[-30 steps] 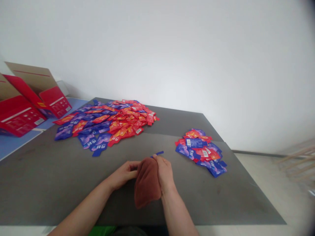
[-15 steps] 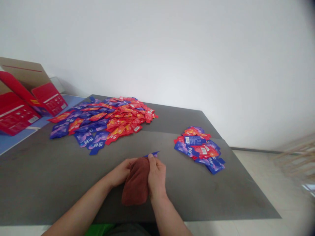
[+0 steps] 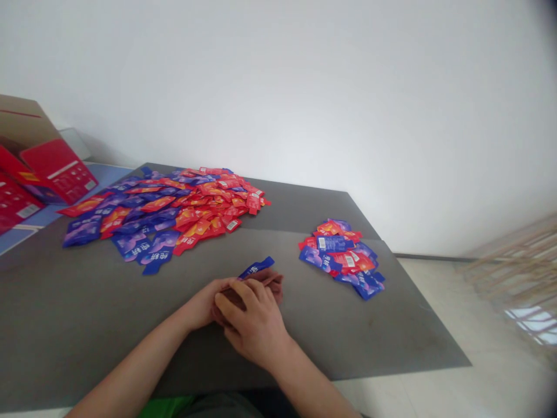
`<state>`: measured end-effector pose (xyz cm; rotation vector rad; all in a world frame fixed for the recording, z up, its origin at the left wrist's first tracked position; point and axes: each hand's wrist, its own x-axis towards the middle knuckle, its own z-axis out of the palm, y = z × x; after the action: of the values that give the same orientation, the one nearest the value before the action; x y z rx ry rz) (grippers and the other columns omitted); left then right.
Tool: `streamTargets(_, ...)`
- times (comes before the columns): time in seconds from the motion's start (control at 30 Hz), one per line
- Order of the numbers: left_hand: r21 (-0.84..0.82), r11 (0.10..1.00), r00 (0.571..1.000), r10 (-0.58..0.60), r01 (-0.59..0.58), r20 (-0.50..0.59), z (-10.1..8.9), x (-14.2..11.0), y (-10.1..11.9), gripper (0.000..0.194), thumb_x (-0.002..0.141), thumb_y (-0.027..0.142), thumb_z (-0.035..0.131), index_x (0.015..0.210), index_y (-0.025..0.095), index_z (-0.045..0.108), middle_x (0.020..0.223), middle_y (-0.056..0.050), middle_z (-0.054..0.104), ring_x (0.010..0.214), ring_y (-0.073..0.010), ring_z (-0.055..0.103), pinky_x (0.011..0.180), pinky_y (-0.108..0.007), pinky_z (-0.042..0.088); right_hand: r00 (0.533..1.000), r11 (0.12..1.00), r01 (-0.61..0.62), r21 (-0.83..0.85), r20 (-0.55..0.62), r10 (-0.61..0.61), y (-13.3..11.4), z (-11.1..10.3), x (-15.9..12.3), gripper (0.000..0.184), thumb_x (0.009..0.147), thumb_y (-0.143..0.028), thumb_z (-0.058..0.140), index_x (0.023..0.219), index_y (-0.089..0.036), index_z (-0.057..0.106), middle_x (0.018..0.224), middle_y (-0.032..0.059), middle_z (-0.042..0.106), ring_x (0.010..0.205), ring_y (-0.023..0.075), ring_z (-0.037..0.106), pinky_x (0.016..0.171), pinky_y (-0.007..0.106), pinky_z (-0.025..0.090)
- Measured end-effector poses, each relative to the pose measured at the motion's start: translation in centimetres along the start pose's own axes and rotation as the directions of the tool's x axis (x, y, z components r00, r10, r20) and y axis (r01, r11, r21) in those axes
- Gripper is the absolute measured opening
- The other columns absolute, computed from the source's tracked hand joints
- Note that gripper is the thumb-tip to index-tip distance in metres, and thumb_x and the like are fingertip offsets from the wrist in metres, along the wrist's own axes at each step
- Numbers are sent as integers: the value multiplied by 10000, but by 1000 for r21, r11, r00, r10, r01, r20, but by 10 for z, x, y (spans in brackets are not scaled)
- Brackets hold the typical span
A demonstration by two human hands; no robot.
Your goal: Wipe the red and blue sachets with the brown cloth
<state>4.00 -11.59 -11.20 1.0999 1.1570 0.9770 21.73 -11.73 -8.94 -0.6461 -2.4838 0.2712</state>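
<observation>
Near the front of the grey table, my left hand [image 3: 212,301] is closed around the lower part of a blue sachet [image 3: 257,267], with its fingers mostly hidden. The sachet's top with white lettering sticks out beyond a reddish-brown cloth [image 3: 275,285]. Across the cloth lies my right hand [image 3: 256,322], its fingers bent over the folds and gripping them against the sachet. Both hands touch each other.
A large heap of red and blue sachets [image 3: 195,203] lies at the back left. To the right is a smaller pile of sachets [image 3: 342,252]. Open red cardboard boxes [image 3: 61,171] stand on a blue surface at far left. A white wall [image 3: 304,104] rises behind the grey table [image 3: 413,331].
My right hand has moved from the cloth's right side to over its top. The hanging cloth is now bunched up, and more of the sachet shows. The view has shifted slightly right.
</observation>
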Motion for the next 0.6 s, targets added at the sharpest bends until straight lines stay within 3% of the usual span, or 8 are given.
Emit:
streamTargets(0.13, 19, 999, 999, 43, -43, -3, -5, 6, 1, 310, 795, 309, 746, 1091, 222, 774, 1099, -67, 800, 1125, -322, 698, 963, -420, 564, 995, 1000, -8, 26, 98, 5, 35, -7, 21, 410, 972, -238, 606, 1372, -326, 630, 1314, 42, 643, 1120, 220, 563, 1004, 359, 491)
streamTargets(0.27, 66, 997, 992, -34, 26, 121, -10, 0, 0, 351, 826, 283, 708, 1158, 172, 723, 1105, -92, 787, 1062, -295, 732, 870, -411, 607, 963, 965, -263, -1, 64, 263, 79, -23, 32, 388, 960, -152, 587, 1318, -275, 675, 1224, 56, 668, 1141, 203, 587, 1016, 325, 474)
streamTargets(0.33, 112, 993, 988, -36, 19, 152, -8, -5, -1, 310, 854, 304, 692, 1128, 164, 728, 1089, -99, 787, 1045, -284, 738, 834, -385, 612, 935, 935, -354, -18, 26, 354, 90, -37, 28, 404, 932, -141, 605, 1311, -258, 682, 1219, 71, 666, 1140, 213, 601, 1010, 334, 479)
streamTargets(0.47, 156, 987, 990, 3, -25, 141, -5, -9, 0, 264, 877, 338, 690, 1062, 160, 754, 1057, -101, 794, 989, -256, 731, 817, -353, 600, 886, 911, -407, 67, -212, 412, 68, -64, 10, 401, 936, -230, 614, 1336, -231, 646, 1244, 87, 674, 1157, 228, 615, 1026, 362, 478)
streamTargets(0.53, 121, 992, 990, 4, -21, 141, -6, -9, 1, 268, 870, 360, 710, 1037, 157, 762, 1037, -101, 797, 960, -255, 730, 804, -349, 599, 861, 919, -379, 108, -323, 393, 47, -68, 3, 368, 931, -272, 626, 1295, -225, 650, 1232, 90, 686, 1163, 235, 618, 1032, 374, 479)
streamTargets(0.6, 102, 995, 990, 6, -20, 139, -7, -7, 1, 250, 869, 372, 724, 991, 159, 769, 958, -78, 800, 885, -234, 728, 784, -332, 592, 879, 940, -321, 114, -334, 341, 31, -63, -2, 329, 909, -282, 652, 1235, -239, 672, 1212, 78, 697, 1126, 226, 635, 1012, 360, 492)
